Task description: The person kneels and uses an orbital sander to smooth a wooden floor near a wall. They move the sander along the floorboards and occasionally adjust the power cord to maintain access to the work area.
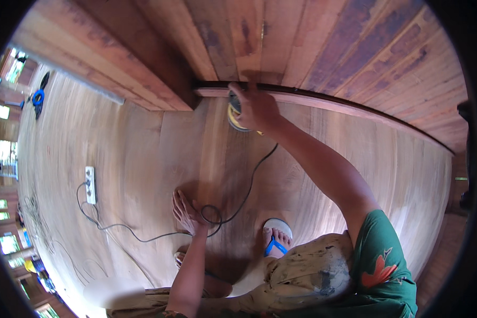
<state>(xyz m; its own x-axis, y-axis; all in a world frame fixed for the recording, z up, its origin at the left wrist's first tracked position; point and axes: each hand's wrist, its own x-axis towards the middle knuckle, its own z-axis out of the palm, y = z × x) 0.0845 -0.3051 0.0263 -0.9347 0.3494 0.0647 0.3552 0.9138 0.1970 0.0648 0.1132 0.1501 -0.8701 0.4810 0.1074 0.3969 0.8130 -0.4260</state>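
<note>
My right hand (261, 108) is wrapped round the top of a yellow and black power sander (235, 115), which sits on the wooden floor (169, 143) close to the baseboard. Much of the sander is hidden under the hand. Its dark cord (253, 177) runs back over the boards and makes a loop beside my left hand (188, 212). That hand rests on the floor with its fingers spread, holding nothing.
A white power strip (91, 185) lies to the left, with the cord reaching it. Ahead rise a plank wall (281, 42), its baseboard (323, 102) and a jutting wooden post (143, 63). A flip-flop (278, 228) on my foot stands near the loop. Thin wires (71, 259) trail at lower left.
</note>
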